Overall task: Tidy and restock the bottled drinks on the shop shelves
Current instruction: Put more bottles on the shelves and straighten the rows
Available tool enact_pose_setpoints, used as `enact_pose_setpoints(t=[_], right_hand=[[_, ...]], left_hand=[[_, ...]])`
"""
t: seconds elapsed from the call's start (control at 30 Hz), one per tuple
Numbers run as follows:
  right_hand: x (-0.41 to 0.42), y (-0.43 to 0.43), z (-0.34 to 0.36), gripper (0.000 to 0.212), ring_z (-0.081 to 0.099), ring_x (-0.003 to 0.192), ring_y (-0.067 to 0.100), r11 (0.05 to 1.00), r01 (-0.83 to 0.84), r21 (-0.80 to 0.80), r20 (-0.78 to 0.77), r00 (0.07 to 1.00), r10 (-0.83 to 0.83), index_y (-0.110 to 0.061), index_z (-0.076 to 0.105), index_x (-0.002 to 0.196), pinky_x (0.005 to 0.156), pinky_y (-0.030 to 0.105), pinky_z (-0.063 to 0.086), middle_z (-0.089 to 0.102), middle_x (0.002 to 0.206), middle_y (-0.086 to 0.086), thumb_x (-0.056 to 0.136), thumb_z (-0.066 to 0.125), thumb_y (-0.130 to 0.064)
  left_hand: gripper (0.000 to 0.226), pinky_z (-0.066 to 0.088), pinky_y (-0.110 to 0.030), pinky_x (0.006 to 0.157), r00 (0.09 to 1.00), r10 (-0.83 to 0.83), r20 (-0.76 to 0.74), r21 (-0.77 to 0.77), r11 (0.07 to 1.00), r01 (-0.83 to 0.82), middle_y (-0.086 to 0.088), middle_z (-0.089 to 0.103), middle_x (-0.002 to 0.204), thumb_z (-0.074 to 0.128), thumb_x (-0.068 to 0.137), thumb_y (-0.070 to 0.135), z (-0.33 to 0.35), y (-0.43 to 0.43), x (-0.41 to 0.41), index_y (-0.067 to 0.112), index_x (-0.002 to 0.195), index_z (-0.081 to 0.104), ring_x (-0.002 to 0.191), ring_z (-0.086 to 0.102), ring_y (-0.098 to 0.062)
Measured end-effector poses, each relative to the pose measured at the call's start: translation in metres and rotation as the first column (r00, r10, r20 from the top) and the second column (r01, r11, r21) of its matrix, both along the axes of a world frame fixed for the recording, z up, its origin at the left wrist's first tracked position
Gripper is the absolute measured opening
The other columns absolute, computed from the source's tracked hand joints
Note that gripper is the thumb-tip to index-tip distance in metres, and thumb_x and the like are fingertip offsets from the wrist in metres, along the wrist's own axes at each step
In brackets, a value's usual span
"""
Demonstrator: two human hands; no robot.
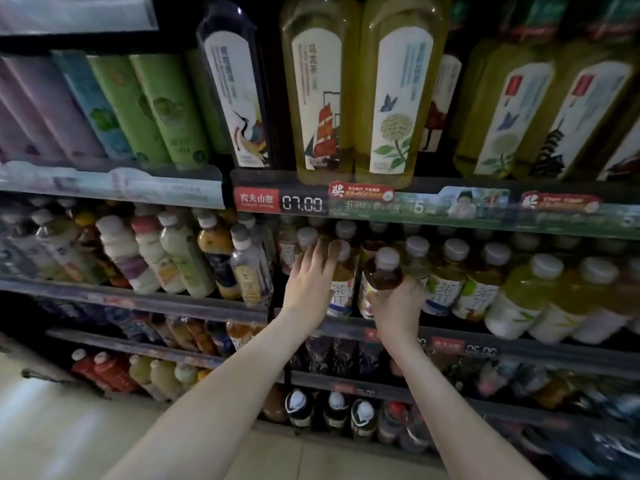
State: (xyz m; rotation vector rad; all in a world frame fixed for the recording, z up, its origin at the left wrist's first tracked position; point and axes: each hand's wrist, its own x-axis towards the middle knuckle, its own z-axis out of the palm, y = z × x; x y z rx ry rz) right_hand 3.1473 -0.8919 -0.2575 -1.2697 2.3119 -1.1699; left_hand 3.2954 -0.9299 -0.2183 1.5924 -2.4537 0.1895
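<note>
Reaching hands on tea bottles

The bottles are clear, glossy plastic with smooth matt grey plastic caps and matt printed labels, the shelf strip is glossy printed plastic, and the floor is smooth and shiny.

Drink shelves are viewed close-up from a head-worn wide-angle cam, faced fwd & slightly down; straight lines are bowed, w/ floor tiles caught bottom left.
</note>
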Motion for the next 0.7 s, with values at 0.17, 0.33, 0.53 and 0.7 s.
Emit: enact_pose_setpoints(t=[0.17,0.33,0.53,0.7], right_hand=[[-0.016,-0.004,0.026,0.104,0.026,0.139,0.037,0.979,-0.183,0.085,-0.677,0.710,0.192,-0.025,0.008,0.155,0.111,0.055,0.022,0.027,0.154,0.018,0.076,0.075,-0.017],[-0.031,-0.019,0.036,0.088,0.001,0.147,0.028,0.871,-0.353,0.341,-0.698,0.525,0.486,-0.029,0.019,0.153,0.117,0.048,0.000,0.006,0.161,0.007,0.081,0.065,-0.006],[-0.021,-0.030,0.029,0.086,0.013,0.144,0.034,0.902,-0.320,0.289,-0.668,0.607,0.429,-0.019,0.017,0.154,0.117,0.047,0.017,0.016,0.159,0.012,0.084,0.067,-0.011],[-0.022,-0.024,0.017,0.097,0.002,0.149,0.031,0.920,-0.337,0.198,-0.726,0.580,0.369,-0.019,0.003,0.155,0.117,0.050,-0.009,0.003,0.162,0.009,0.081,0.061,0.004]], left_hand=[[0.096,0.014,-0.037,0.118,0.997,-0.061,0.039,-0.018,0.998,0.061,-0.011,0.016,0.158,0.069,0.084,0.036,-0.004,-0.015,-0.004,0.008,0.152,0.007,0.145,0.017,-0.027],[0.094,0.022,-0.037,0.116,0.994,-0.096,0.045,-0.027,0.995,0.098,-0.015,0.027,0.154,0.075,0.079,0.026,-0.008,-0.017,-0.010,0.004,0.150,0.018,0.140,0.030,-0.030],[0.091,0.031,-0.042,0.111,0.995,-0.097,-0.018,-0.146,0.985,0.093,-0.019,0.046,0.142,0.084,0.066,0.015,-0.011,-0.013,-0.011,-0.001,0.142,0.038,0.131,0.045,-0.034],[0.082,0.029,-0.046,0.114,0.993,-0.079,-0.083,-0.203,0.977,0.061,-0.021,0.033,0.150,0.072,0.080,0.017,-0.027,0.005,-0.013,0.003,0.148,0.028,0.138,0.034,-0.036]])
